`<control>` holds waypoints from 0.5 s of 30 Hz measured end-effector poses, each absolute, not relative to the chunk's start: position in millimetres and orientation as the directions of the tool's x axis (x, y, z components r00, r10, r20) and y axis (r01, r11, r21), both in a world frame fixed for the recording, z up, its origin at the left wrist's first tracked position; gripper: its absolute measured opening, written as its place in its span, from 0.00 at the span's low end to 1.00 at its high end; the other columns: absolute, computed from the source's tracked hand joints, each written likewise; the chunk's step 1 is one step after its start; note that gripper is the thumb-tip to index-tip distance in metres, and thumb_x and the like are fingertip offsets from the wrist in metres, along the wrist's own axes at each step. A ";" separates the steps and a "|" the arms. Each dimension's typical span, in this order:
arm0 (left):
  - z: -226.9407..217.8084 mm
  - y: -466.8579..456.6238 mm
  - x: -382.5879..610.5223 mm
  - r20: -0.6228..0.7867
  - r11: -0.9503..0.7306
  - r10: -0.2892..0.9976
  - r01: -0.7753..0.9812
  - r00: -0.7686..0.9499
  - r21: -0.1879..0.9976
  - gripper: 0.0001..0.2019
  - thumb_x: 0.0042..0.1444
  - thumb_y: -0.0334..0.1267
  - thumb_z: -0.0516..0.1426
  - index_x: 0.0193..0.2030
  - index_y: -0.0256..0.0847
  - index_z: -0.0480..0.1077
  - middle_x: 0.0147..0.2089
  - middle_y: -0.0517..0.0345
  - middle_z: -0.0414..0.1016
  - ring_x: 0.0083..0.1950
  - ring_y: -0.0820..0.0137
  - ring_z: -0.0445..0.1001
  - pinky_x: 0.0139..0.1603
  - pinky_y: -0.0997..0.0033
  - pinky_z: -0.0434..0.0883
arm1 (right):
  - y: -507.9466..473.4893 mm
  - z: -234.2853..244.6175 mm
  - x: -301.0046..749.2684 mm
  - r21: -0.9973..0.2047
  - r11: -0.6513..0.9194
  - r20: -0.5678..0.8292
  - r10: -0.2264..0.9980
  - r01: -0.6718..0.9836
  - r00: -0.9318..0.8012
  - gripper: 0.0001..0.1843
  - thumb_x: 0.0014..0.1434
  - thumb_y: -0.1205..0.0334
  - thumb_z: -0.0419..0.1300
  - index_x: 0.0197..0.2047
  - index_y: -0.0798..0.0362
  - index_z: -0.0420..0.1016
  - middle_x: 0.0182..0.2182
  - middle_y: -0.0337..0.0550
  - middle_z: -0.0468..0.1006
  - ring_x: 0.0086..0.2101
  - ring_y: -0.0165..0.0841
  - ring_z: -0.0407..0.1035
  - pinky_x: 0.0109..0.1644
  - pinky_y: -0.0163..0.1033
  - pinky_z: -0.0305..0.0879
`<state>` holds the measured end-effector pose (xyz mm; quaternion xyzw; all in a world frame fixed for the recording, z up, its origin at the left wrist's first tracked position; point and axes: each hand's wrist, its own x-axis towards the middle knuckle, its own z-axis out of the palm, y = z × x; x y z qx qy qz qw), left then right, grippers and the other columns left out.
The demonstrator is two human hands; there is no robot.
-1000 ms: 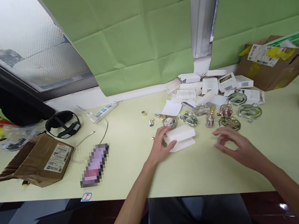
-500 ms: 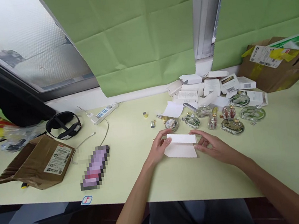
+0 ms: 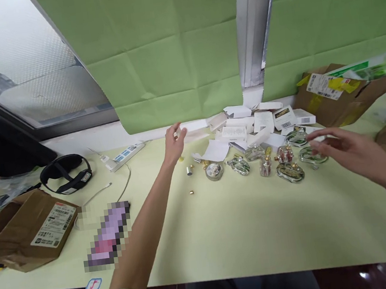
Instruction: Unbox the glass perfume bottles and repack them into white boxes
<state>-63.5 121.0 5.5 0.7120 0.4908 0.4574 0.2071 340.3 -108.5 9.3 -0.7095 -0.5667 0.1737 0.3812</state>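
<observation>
My left hand [image 3: 174,143] is at the back of the table with thumb and index finger apart. Just beside its fingertips lies a folded white card carton [image 3: 196,126], against the wall. My right hand [image 3: 343,147] hovers over the right side with its fingers loosely apart. Below its fingertips lies a flat clear glass bottle with green decoration [image 3: 313,157], partly covered by the fingers. More decorated bottles lie to its left, among them a dark gold one [image 3: 290,172], a red one [image 3: 285,154] and a round one [image 3: 213,172].
White cartons [image 3: 236,134] are heaped along the wall. Small metallic caps [image 3: 188,171] lie left of the bottles. A cardboard box [image 3: 339,103] stands back right, another [image 3: 49,232] at left, near a phone [image 3: 110,234], headset [image 3: 66,175] and power strip [image 3: 124,156].
Both hands held the folded white carton in front of me; now it lies at the back wall. My left hand has moved back and left, my right hand to the right. The view has shifted.
</observation>
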 end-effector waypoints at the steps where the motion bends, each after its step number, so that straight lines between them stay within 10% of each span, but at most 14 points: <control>1: 0.8 133.3 -62.1 0.409 -0.413 0.899 0.611 0.155 0.675 0.24 0.64 0.48 0.51 0.65 0.44 0.62 0.67 0.47 0.60 0.68 0.59 0.59 0.64 0.59 0.62 | -95.9 13.7 339.8 -0.716 -0.067 0.190 0.939 0.695 0.286 0.22 0.56 0.37 0.60 0.48 0.40 0.74 0.38 0.43 0.80 0.33 0.38 0.74 0.28 0.39 0.64; 7: -22.1 161.9 -53.0 0.216 -0.442 0.897 0.757 0.386 0.481 0.33 0.55 0.43 0.58 0.67 0.42 0.58 0.66 0.43 0.62 0.70 0.48 0.55 0.70 0.43 0.49 | -38.5 30.0 328.4 -0.495 0.108 0.342 0.936 0.862 0.079 0.18 0.61 0.45 0.58 0.47 0.47 0.74 0.50 0.46 0.76 0.38 0.36 0.74 0.40 0.41 0.68; 15: -28.4 162.1 32.5 0.091 -0.599 0.750 0.616 0.655 0.512 0.36 0.57 0.35 0.58 0.71 0.47 0.50 0.57 0.54 0.73 0.53 0.64 0.72 0.57 0.63 0.68 | 29.2 1.3 328.7 -0.401 0.223 0.110 0.975 0.888 -0.195 0.18 0.57 0.53 0.58 0.49 0.48 0.77 0.40 0.47 0.80 0.35 0.41 0.73 0.36 0.43 0.66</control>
